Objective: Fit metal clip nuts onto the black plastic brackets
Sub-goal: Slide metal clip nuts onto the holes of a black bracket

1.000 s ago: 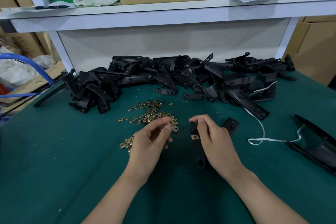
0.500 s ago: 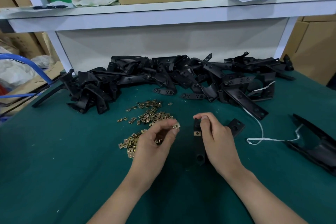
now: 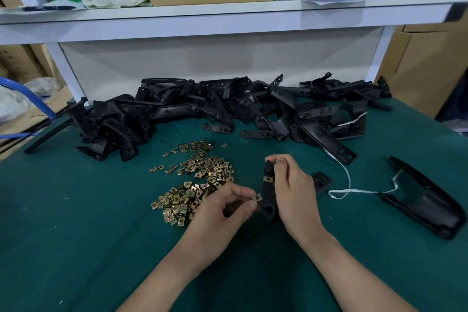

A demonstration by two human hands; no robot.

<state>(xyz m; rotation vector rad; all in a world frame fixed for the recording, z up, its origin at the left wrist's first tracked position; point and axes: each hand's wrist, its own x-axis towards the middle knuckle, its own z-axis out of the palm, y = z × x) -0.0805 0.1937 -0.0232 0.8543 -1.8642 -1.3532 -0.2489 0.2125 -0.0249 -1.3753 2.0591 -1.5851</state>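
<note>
the right hand (image 3: pixel 291 185) grips the black bracket (image 3: pixel 268 192) steady on the mat, one clip nut (image 3: pixel 268 179) already seated, so the left hand (image 3: pixel 222 210) can slide its pinched clip nut (image 3: pixel 257 197) onto the near edge.

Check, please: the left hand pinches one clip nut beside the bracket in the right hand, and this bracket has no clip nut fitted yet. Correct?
Not quite: the head view shows the bracket already carrying one fitted clip nut near its far end. The left hand does pinch a loose clip nut beside it, and the right hand holds it.
</note>
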